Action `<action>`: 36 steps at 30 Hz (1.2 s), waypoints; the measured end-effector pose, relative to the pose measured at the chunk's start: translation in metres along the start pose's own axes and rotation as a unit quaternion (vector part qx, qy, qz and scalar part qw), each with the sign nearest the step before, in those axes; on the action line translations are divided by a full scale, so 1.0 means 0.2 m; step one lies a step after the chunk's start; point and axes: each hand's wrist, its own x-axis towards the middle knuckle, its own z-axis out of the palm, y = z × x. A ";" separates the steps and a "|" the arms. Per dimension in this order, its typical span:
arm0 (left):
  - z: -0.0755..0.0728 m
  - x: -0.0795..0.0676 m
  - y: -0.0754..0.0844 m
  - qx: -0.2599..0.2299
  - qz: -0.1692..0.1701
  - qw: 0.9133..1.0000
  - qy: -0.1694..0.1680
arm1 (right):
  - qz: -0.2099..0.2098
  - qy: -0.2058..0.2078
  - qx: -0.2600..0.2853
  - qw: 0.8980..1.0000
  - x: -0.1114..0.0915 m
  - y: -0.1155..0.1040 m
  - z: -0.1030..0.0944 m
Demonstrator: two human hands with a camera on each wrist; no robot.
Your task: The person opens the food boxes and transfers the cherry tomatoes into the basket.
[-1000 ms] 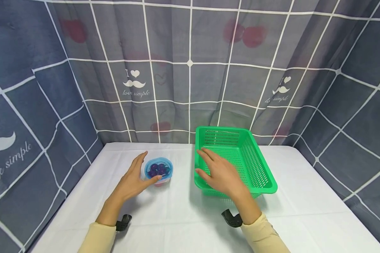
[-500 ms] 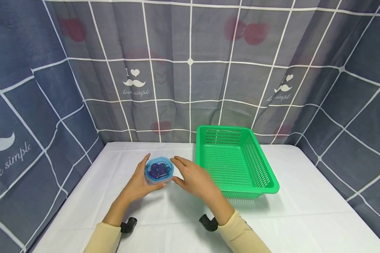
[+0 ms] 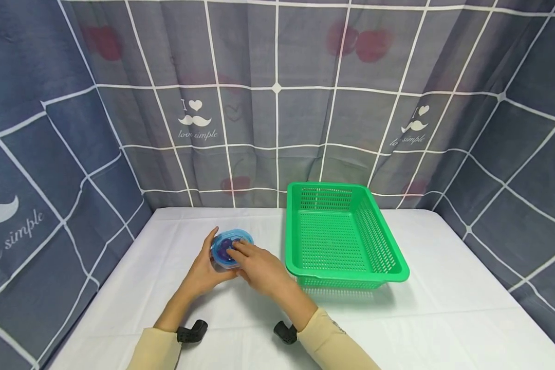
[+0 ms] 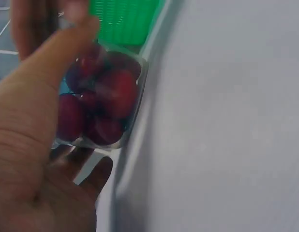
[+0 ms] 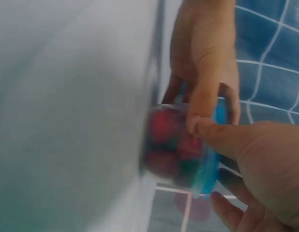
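A small clear plastic container (image 4: 103, 96) with a blue lid (image 5: 207, 169) stands on the white table. Dark red, round fruit-like pieces fill it. My left hand (image 3: 201, 272) grips its left side, thumb along the near wall and fingers behind. My right hand (image 3: 263, 270) reaches over from the right. Its fingertips lie on top of the lid, and its thumb is at the near side, close to the left thumb, as the right wrist view shows. Part of the lid is hidden under the right fingers.
A green perforated plastic basket (image 3: 347, 277) stands just right of the hands, with nothing visible inside. White cloth covers the table (image 3: 444, 308). Dark checked curtains (image 3: 254, 123) hang behind and along both sides.
My right hand has moved left from in front of the basket to the container, and its fingers have come onto the lid. My left hand has closed around the container's side.
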 end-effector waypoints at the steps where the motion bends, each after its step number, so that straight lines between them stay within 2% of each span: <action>1: 0.01 0.00 -0.01 -0.007 -0.004 1.000 -0.002 | -0.002 -0.003 -0.006 1.000 0.00 0.00 0.02; 7: 0.02 0.00 -0.04 -0.043 -0.026 0.999 -0.009 | 0.003 -0.011 -0.008 1.000 0.01 0.02 0.06; 17: 0.02 0.00 -0.04 -0.042 -0.049 0.998 -0.010 | 0.010 0.011 0.036 0.999 0.02 0.04 0.05; 30: 0.03 -0.01 -0.05 -0.042 -0.022 0.999 -0.008 | 0.003 0.021 0.046 0.999 0.01 0.04 0.03; 36: 0.03 -0.01 -0.05 -0.037 -0.024 0.999 -0.005 | 0.004 0.031 0.040 0.999 0.01 0.03 0.03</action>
